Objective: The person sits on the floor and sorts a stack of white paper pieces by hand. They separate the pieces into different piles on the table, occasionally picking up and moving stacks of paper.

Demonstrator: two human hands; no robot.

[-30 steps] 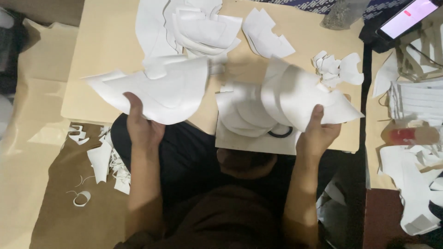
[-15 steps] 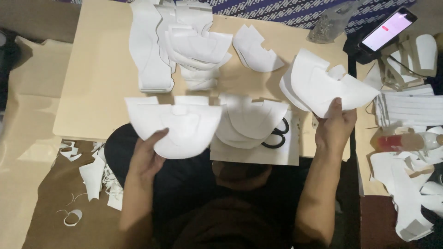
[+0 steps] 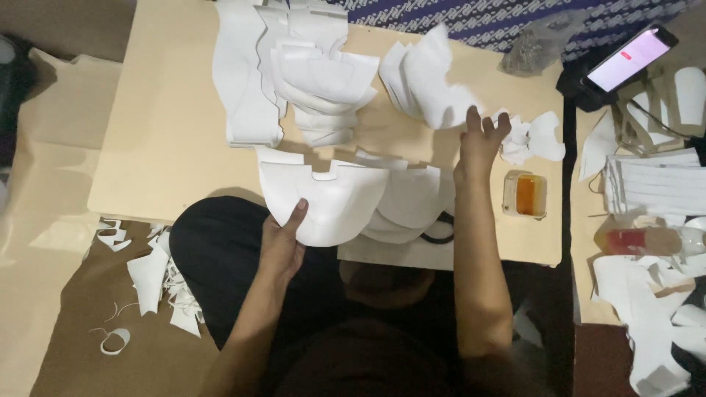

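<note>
The curved white cutout (image 3: 331, 209) sat at the near edge of the low table (image 3: 162, 147), pinched at its lower rim by the left hand (image 3: 283, 242). Right hand (image 3: 479, 143) was open, fingers spread, touching another white piece (image 3: 434, 84) further back. Small amber container (image 3: 525, 194) just beside it.

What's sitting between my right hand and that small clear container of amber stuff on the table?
Nothing visible. The right hand is raised beside a curved white cut piece, and the small clear container of amber liquid stands just to its right on the beige tabletop, with only bare surface between them.
</note>
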